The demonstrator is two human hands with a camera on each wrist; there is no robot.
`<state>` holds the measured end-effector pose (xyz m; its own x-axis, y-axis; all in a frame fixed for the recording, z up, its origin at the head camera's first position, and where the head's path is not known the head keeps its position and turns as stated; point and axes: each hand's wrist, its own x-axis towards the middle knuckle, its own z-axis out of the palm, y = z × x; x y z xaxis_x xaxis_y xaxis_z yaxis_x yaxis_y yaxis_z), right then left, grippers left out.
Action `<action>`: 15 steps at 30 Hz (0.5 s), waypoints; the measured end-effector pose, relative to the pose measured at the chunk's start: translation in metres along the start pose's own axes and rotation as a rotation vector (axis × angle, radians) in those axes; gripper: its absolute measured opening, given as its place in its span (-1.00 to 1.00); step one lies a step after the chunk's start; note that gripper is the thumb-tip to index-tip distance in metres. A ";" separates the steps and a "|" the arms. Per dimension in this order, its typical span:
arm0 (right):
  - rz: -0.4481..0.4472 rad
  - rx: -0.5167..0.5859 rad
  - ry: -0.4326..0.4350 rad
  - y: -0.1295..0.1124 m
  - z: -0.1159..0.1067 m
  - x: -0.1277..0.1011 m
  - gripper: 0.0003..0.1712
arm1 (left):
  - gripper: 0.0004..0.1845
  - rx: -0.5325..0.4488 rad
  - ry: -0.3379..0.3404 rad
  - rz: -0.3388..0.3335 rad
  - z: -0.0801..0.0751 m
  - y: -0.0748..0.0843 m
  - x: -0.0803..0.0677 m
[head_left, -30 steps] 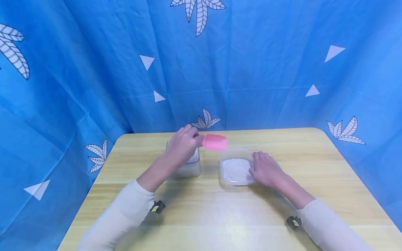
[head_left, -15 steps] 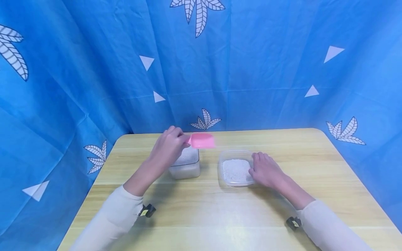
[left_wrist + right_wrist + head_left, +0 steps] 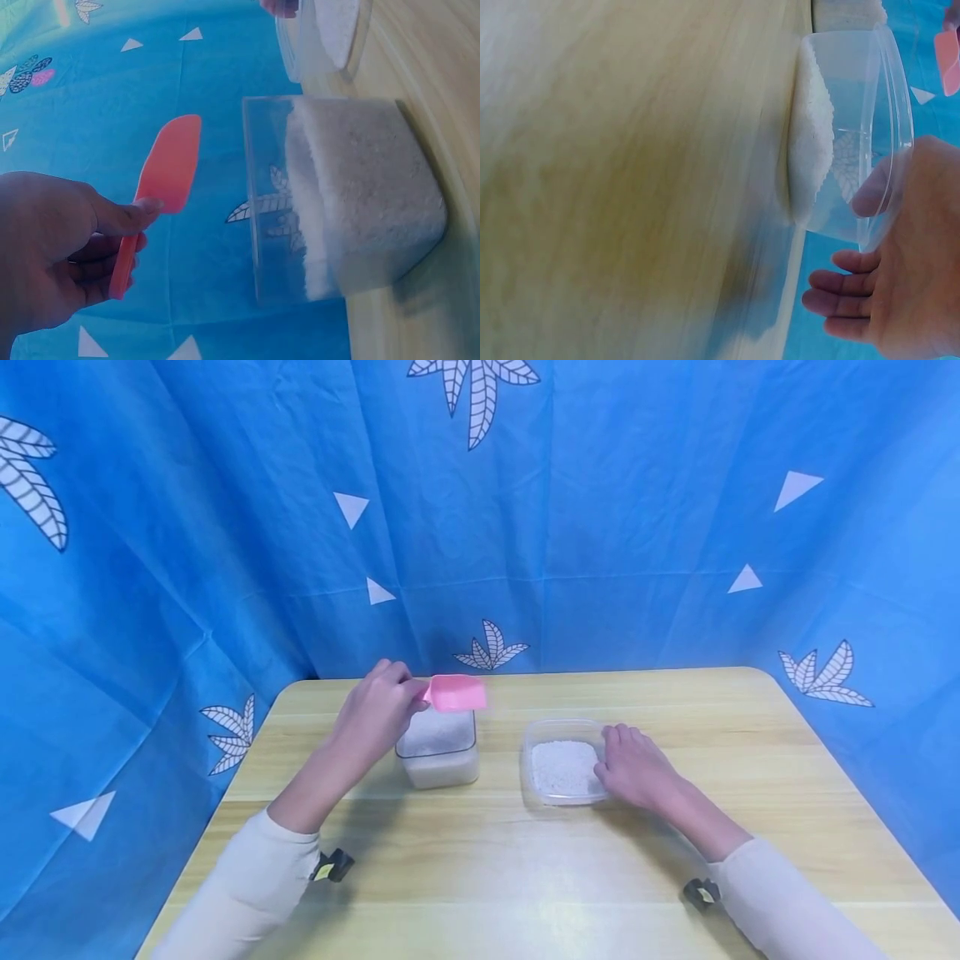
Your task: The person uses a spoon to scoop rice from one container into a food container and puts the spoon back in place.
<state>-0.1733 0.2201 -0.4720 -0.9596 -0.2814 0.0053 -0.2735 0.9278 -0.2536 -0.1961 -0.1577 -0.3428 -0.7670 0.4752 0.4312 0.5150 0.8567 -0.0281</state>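
My left hand (image 3: 378,710) grips a pink scoop (image 3: 459,693) by its handle, thumb along the top and fingers curled beneath. The scoop is up over the far part of a tall clear container (image 3: 442,770), which holds a lot of white grainy stuff (image 3: 375,165). To the right stands a lower clear plastic tub (image 3: 534,789) with a smaller heap of white grains (image 3: 564,767). My right hand (image 3: 637,764) pinches this tub's right rim, the thumb over the edge. In the right wrist view the other fingers (image 3: 840,283) lie outside the wall.
Both containers stand on a light wood table (image 3: 555,877), with a gap between them. Behind the table's far edge hangs a blue curtain (image 3: 622,527) with white leaves and triangles. A small black camera (image 3: 332,865) is strapped at the left wrist.
My left hand has carried the scoop leftward, from near the tub to over the tall container. The right hand and both containers have stayed in place.
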 end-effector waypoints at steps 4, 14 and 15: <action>0.001 -0.004 -0.001 0.001 -0.001 0.000 -0.30 | -0.73 0.000 -0.014 -0.005 -0.003 -0.005 -0.002; 0.005 0.001 0.005 0.001 0.000 0.001 -0.31 | -0.70 0.030 -0.066 -0.046 -0.010 -0.011 -0.010; 0.005 0.001 0.005 0.002 0.000 0.000 -0.31 | -0.71 0.032 -0.072 -0.049 -0.011 -0.012 -0.010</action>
<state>-0.1741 0.2212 -0.4728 -0.9613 -0.2753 0.0091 -0.2684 0.9290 -0.2549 -0.1904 -0.1751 -0.3368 -0.8168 0.4449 0.3672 0.4647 0.8847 -0.0383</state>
